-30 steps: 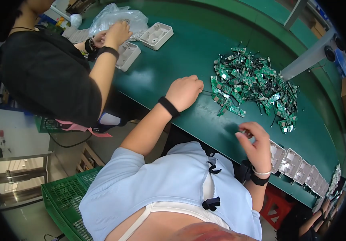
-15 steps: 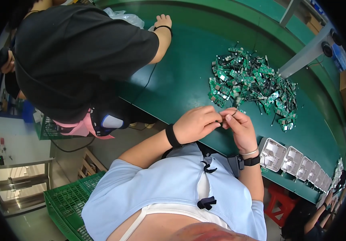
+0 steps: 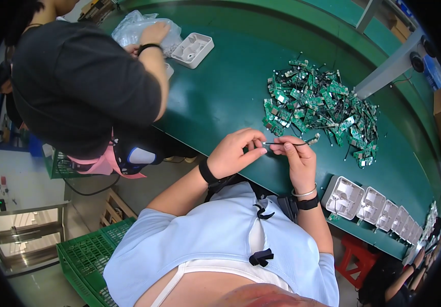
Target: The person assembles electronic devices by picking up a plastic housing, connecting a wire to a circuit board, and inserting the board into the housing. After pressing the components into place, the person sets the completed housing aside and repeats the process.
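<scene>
My right hand [image 3: 297,158] pinches a thin black cable [image 3: 288,144] between thumb and fingers. A small green circuit board [image 3: 314,138] hangs at the cable's right end, past my fingertips. The cable's other end points left, toward my left hand [image 3: 237,153]. That hand's fingers are curled, with a gap between thumb and forefinger, right beside the cable tip. Both hands are over the near edge of the green table [image 3: 220,102]. Beyond them lies a large heap of green circuit boards with black cables [image 3: 317,100].
White plastic housings [image 3: 343,197] stand in a row along the table's right edge. A grey post [image 3: 389,66] rises behind the heap. At left, a co-worker in black [image 3: 82,87] handles a clear plastic bag [image 3: 133,28] beside another white housing [image 3: 194,50]. Green crates [image 3: 90,253] stand behind.
My hands, earlier close together at the cable, have separated slightly, baring the cable and its board. The co-worker's arm has drawn back left to the bag, uncovering a white housing.
</scene>
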`<state>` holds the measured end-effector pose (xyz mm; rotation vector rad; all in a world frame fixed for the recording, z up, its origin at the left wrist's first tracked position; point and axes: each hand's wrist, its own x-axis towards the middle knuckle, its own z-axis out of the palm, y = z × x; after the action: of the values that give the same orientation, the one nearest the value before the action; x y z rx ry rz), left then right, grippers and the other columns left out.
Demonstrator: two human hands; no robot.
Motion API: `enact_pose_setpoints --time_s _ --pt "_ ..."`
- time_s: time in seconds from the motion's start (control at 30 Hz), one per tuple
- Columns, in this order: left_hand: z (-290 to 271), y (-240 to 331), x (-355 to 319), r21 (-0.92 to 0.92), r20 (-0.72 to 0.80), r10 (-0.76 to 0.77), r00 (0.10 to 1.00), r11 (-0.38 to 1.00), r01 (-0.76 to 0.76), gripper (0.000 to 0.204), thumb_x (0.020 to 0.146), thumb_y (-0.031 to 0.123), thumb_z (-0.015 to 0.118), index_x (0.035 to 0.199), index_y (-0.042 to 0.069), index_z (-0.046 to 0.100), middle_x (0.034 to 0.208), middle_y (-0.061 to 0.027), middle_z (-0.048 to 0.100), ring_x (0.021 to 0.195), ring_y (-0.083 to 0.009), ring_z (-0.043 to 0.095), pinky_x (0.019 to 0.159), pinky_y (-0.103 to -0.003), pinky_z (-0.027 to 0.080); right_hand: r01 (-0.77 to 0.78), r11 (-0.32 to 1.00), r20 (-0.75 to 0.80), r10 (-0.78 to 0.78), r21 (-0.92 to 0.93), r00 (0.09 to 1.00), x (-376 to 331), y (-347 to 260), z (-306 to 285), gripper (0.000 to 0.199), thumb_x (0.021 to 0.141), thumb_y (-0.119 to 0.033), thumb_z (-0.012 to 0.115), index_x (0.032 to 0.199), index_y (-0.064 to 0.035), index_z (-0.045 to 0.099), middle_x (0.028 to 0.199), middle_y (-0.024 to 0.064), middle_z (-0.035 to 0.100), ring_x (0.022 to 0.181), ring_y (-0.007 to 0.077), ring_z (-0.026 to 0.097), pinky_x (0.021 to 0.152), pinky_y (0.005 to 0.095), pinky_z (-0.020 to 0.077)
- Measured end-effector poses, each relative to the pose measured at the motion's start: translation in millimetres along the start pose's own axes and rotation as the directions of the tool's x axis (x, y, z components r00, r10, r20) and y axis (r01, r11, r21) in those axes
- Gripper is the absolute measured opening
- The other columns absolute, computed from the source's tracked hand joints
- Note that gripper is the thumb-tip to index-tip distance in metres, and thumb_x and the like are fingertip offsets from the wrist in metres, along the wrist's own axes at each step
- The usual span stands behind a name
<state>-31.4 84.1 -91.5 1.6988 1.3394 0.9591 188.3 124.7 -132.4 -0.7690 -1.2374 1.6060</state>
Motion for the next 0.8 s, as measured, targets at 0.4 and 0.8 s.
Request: enact_pose_setpoints --time_s 0.4,0.8 --pt "-13.5 -11.1 3.4 0.193 0.099 -0.063 0.993 0.98 0.043 0.035 0.095 0.017 0.078 0.124 0.003 0.066 0.112 -0.0107 0.07 0.093 -0.0224 0.071 0.084 -0.037 0.057 -0.153 0.987 -0.072 0.149 -0.041 0.986 -2.1 20.4 -28.7 0.021 0.102 0.001 0.069 0.122 0.0025 0.069 0.112 0.0117 0.078 0.097 0.015 0.073 0.087 0.0274 0.0591" --pt "-18.1 -24.2 4.2 0.328 0.187 -0.057 0.981 0.945 -0.008 0.04 0.092 0.024 0.079 0.125 0.005 0.065 0.118 -0.0128 0.069 0.101 -0.0292 0.072 0.091 -0.043 0.056 -0.182 0.981 -0.059 0.179 -0.06 0.982 0.4 30.4 -30.3 0.022 0.097 0.007 0.072 0.118 0.0023 0.069 0.11 0.0111 0.078 0.093 0.0122 0.072 0.086 0.0267 0.0586"
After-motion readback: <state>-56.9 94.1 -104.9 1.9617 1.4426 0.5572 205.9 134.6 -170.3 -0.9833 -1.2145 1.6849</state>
